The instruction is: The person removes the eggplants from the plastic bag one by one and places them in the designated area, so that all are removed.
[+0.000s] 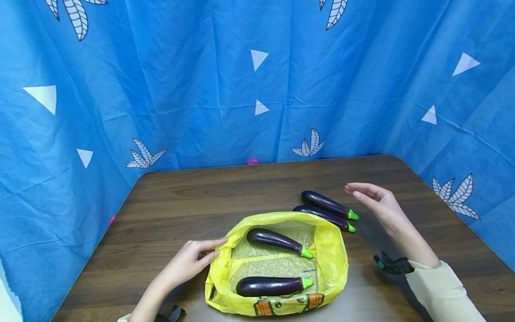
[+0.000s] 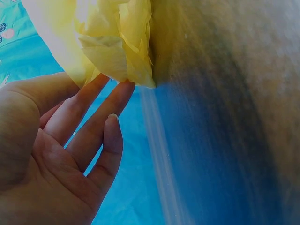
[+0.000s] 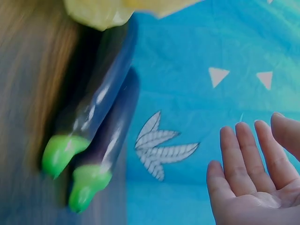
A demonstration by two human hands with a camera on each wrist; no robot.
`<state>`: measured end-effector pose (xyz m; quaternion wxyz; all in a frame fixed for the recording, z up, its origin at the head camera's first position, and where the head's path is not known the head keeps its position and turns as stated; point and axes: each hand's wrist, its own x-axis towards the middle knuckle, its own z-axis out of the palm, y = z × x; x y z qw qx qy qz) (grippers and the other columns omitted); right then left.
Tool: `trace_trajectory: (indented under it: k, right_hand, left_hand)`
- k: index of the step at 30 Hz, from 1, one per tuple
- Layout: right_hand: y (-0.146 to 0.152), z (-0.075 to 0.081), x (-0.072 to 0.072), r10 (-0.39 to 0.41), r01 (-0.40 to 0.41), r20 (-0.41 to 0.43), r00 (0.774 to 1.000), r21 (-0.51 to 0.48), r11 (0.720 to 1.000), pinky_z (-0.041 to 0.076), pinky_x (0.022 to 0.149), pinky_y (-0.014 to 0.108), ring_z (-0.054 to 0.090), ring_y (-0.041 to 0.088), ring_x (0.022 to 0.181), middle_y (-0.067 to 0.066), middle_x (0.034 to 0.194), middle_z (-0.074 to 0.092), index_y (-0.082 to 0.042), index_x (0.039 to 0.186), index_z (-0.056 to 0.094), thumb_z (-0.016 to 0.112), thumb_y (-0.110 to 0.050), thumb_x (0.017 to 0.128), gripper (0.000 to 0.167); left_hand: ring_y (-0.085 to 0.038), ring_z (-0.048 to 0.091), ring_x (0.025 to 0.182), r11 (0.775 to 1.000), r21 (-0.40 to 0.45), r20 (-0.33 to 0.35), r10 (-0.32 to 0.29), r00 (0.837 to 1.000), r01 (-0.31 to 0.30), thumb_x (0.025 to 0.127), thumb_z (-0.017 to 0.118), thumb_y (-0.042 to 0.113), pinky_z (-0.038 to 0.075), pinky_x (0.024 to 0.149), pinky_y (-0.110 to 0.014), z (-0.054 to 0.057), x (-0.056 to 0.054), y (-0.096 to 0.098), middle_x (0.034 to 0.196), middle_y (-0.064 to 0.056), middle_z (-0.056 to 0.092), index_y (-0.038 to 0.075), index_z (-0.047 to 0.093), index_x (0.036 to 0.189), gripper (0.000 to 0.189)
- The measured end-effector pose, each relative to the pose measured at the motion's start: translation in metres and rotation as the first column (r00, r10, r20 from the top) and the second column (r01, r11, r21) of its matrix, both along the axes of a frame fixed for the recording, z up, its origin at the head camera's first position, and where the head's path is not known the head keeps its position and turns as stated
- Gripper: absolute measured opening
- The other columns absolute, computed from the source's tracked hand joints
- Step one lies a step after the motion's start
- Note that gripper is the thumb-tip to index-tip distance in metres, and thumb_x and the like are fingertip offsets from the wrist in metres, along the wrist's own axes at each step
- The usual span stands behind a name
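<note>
A yellow plastic bag (image 1: 334, 255) lies with its mouth spread wide. Two dark purple eggplants are inside it: one toward the back (image 1: 273, 239), one along the front (image 1: 269, 286). At the bag's left rim, my left hand (image 1: 187, 264) pinches the plastic between thumb and fingers; the left wrist view shows the bag's folds (image 2: 105, 56) at the fingertips. Behind the bag, two more eggplants (image 1: 326, 203) (image 1: 322, 214) lie side by side, green stem ends toward the right. My right hand (image 1: 382, 205) hovers right of them, holding nothing, its fingers (image 3: 239, 159) extended.
Everything stands on a dark wood-grain table (image 1: 181, 197) with rounded far corners. A blue patterned curtain (image 1: 241, 80) hangs around its back and sides. Black bands with devices (image 1: 392, 264) are worn on the wrists.
</note>
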<state>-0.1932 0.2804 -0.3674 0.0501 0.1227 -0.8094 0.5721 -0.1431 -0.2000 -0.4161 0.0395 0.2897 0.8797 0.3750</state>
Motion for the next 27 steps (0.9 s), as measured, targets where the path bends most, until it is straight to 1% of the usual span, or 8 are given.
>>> trace_trajectory:
  k: [5, 9, 13, 17, 21, 24, 27]
  right_hand:
    - [-0.013, 0.012, 0.01, 0.002, -0.001, -0.034, 0.999, 0.015, 1.0, 0.039, 0.085, 0.016, 0.052, 0.007, 0.109, 0.001, 0.119, 0.061, -0.001, 0.126, 0.056, 0.054, -0.025, 0.097, 0.038]
    - [-0.026, 0.022, 0.019, 0.01, -0.01, -0.07, 0.998, 0.007, 1.0, 0.041, 0.086, 0.018, 0.053, 0.01, 0.108, 0.004, 0.118, 0.061, 0.0, 0.124, 0.057, 0.054, -0.022, 0.097, 0.035]
    - [-0.04, 0.028, 0.029, 0.035, -0.035, -0.097, 0.995, 0.0, 0.999, 0.043, 0.084, 0.02, 0.055, 0.011, 0.107, 0.006, 0.116, 0.062, 0.0, 0.12, 0.059, 0.055, -0.017, 0.096, 0.03]
    - [-0.055, 0.028, 0.037, 0.067, -0.066, -0.107, 0.992, 0.009, 0.998, 0.046, 0.082, 0.022, 0.057, 0.015, 0.105, 0.008, 0.114, 0.063, -0.001, 0.117, 0.062, 0.057, -0.015, 0.095, 0.026]
    - [-0.069, 0.026, 0.045, 0.101, -0.1, -0.091, 0.991, 0.021, 0.995, 0.047, 0.082, 0.025, 0.057, 0.017, 0.106, 0.007, 0.114, 0.063, -0.004, 0.115, 0.064, 0.059, -0.015, 0.094, 0.025]
    - [-0.078, 0.023, 0.049, 0.132, -0.13, -0.088, 0.987, 0.028, 0.991, 0.048, 0.081, 0.026, 0.058, 0.02, 0.105, 0.006, 0.113, 0.063, -0.004, 0.114, 0.064, 0.06, -0.013, 0.093, 0.023]
    - [-0.085, 0.019, 0.051, 0.169, -0.166, -0.102, 0.98, 0.03, 0.986, 0.048, 0.081, 0.026, 0.059, 0.021, 0.103, 0.006, 0.113, 0.064, -0.004, 0.114, 0.065, 0.059, -0.01, 0.093, 0.022]
  left_hand:
    - [-0.005, 0.06, 0.083, 1.0, 0.002, -0.004, -0.004, 1.0, 0.004, 0.092, 0.061, 0.01, 0.05, 0.067, -0.026, 0.0, 0.0, 0.0, 0.12, -0.004, 0.061, 0.009, 0.061, 0.126, 0.034]
    - [-0.005, 0.06, 0.083, 1.0, 0.003, -0.009, -0.003, 1.0, 0.003, 0.092, 0.061, 0.011, 0.05, 0.067, -0.026, 0.0, 0.0, 0.0, 0.12, -0.004, 0.062, 0.009, 0.062, 0.126, 0.033]
    - [-0.005, 0.06, 0.084, 1.0, 0.0, -0.009, 0.002, 1.0, -0.002, 0.092, 0.06, 0.011, 0.05, 0.068, -0.026, 0.0, 0.0, 0.0, 0.119, -0.004, 0.062, 0.009, 0.062, 0.126, 0.034]
    - [-0.005, 0.06, 0.082, 1.0, -0.003, -0.005, 0.006, 1.0, -0.006, 0.092, 0.06, 0.012, 0.049, 0.067, -0.026, 0.0, 0.001, 0.0, 0.119, -0.003, 0.062, 0.01, 0.062, 0.126, 0.033]
    - [-0.005, 0.06, 0.081, 1.0, 0.002, 0.004, 0.005, 1.0, -0.005, 0.093, 0.06, 0.012, 0.049, 0.066, -0.026, 0.0, 0.001, 0.0, 0.119, -0.003, 0.062, 0.01, 0.061, 0.126, 0.033]
    - [-0.005, 0.06, 0.082, 1.0, 0.005, 0.005, 0.0, 1.0, 0.0, 0.093, 0.06, 0.013, 0.049, 0.067, -0.026, 0.0, 0.0, 0.0, 0.12, -0.003, 0.062, 0.01, 0.061, 0.126, 0.034]
    - [-0.005, 0.06, 0.082, 1.0, 0.007, -0.001, -0.006, 1.0, 0.006, 0.093, 0.059, 0.013, 0.049, 0.067, -0.026, -0.001, 0.0, 0.0, 0.12, -0.003, 0.061, 0.01, 0.061, 0.127, 0.034]
